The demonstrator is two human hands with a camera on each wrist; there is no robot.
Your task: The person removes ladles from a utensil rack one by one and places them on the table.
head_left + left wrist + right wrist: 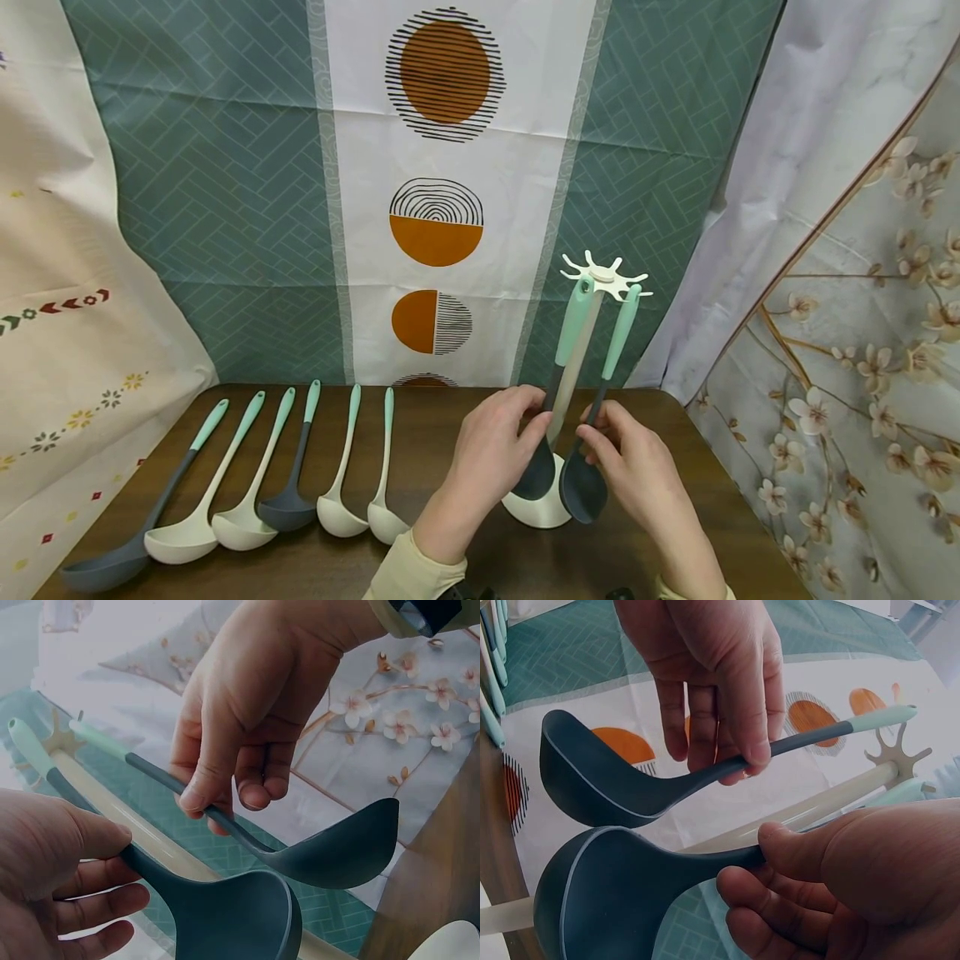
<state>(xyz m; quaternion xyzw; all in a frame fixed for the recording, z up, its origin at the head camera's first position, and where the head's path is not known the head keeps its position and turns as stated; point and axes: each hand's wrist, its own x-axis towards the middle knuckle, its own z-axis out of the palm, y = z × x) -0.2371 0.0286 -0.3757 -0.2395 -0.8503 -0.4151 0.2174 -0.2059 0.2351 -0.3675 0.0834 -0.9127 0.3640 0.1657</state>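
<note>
My left hand [495, 446] pinches the lower handle of a dark grey ladle [537, 473] with a mint grip. In the right wrist view, its ladle's bowl [592, 780] faces sideways. My right hand [633, 454] pinches a second dark grey ladle [583, 492] just above the bowl. Between and behind the two ladles stands a cream utensil stand [573, 375] with a ring of hooks on top and a round base. Both mint handle tops reach up to the hooks. I cannot tell whether the left one hangs; the right one's tip touches a hook.
On the brown table [420, 475], several ladles lie in a row to the left, including a dark grey ladle [112, 567] at the far end and a cream ladle [386, 521] nearest my left hand. Behind hangs a patterned curtain [450, 167]; flowered cloth [840, 400] hangs right.
</note>
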